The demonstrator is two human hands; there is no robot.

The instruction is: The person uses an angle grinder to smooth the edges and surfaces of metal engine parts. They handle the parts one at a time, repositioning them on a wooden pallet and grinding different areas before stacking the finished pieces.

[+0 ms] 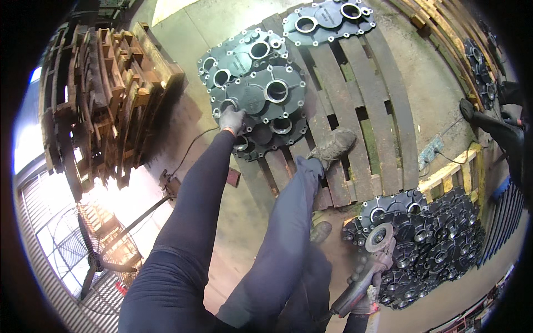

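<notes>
My gloved left hand (pixel 232 120) is closed on the near left edge of a grey cast metal cover (pixel 252 95), beside one of its round openings. This cover lies overlapping another metal cover (pixel 240 55), with a darker cover (pixel 261 136) partly hidden underneath on the near side. At the lower right, my gloved right hand (pixel 375 280) is wrapped around an angle grinder (pixel 352 295). The grinder's round disc (pixel 380 237) points away from me, well apart from the cover under my left hand. Whether the disc is spinning I cannot tell.
A wooden pallet (pixel 383 119) bears the covers, including one at its far end (pixel 327 22); my boot (pixel 334 147) rests on it. Several dark covers (pixel 433 244) are piled at right. Stacked pallets (pixel 111 94) and a fan (pixel 95 261) stand left. Another person's leg (pixel 497 130) shows at right.
</notes>
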